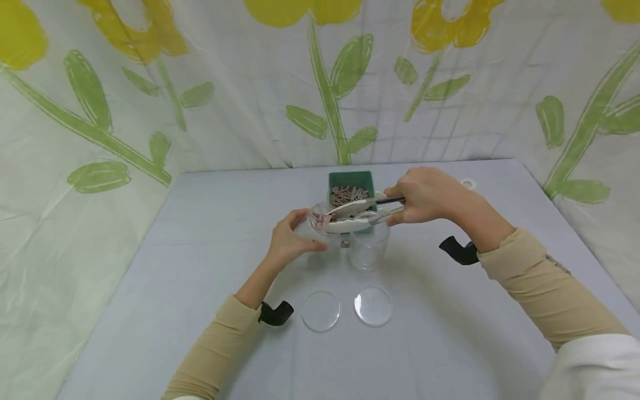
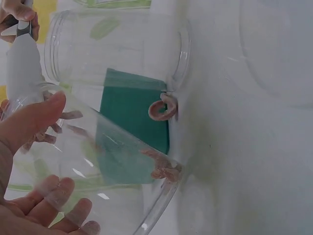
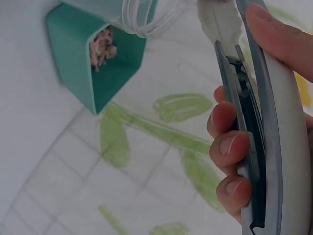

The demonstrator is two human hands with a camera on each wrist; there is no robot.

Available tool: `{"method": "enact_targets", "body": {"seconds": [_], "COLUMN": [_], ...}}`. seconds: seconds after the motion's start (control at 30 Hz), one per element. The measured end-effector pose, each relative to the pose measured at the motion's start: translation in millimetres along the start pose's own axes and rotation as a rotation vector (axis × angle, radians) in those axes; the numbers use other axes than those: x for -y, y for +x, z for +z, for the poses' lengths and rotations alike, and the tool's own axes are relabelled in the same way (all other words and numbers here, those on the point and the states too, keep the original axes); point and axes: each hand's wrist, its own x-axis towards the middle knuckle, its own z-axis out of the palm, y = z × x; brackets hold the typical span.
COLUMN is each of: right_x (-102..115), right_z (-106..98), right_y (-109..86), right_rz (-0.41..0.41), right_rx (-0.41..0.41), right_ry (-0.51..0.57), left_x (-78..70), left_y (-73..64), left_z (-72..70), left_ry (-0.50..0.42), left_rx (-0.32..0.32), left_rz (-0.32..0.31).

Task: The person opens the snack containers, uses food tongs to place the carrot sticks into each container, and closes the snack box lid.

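My left hand (image 1: 289, 241) grips a clear plastic jar (image 2: 115, 147), tilted, with a few small pinkish-brown curled pieces (image 2: 164, 169) near its bottom. My right hand (image 1: 425, 194) holds tongs (image 1: 350, 225) with white heads, which reach to the mouth of this jar with more pieces around their tips. A second clear jar (image 1: 368, 253) stands upright just right of it. Behind the jars is a green box (image 1: 351, 179) with many such pieces inside. One curled piece (image 2: 163, 107) lies on the table in front of the box.
Two clear round lids (image 1: 321, 311) lie side by side on the table nearer to me. A white ring (image 1: 468, 183) lies at the back right, beyond my right wrist. A flower-printed curtain (image 1: 240, 128) hangs behind the table's far edge.
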Motion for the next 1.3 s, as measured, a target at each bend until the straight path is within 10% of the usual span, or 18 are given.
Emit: {"method": "enact_targets", "body": {"seconds": [0.37,0.67,0.97,1.3], "right_x": [17,11,-13,-46], "right_z": [-8,-19,-18,-3], "right_y": [12.8,4.5,-1.0,19.1], "right_rz": [0.031,0.096,0.306,0.409], "right_rx": [0.058,0.018,-0.087,0.117], "right_ry": [-0.116,-0.063,0.003,-0.029], "left_x": [-3.0,9.1,17.6,21.4], "left_y": [-3.0,-6.0,-7.2,-12.9], "left_z": [6.0,5.6,0.4,0.6], "left_ry": [0.018,-0.032,-0.279,-0.244], "left_rx": [0.065,0.059,0.071,0.039], "left_rz": [0.148,0.074,0.046,0.005]}}
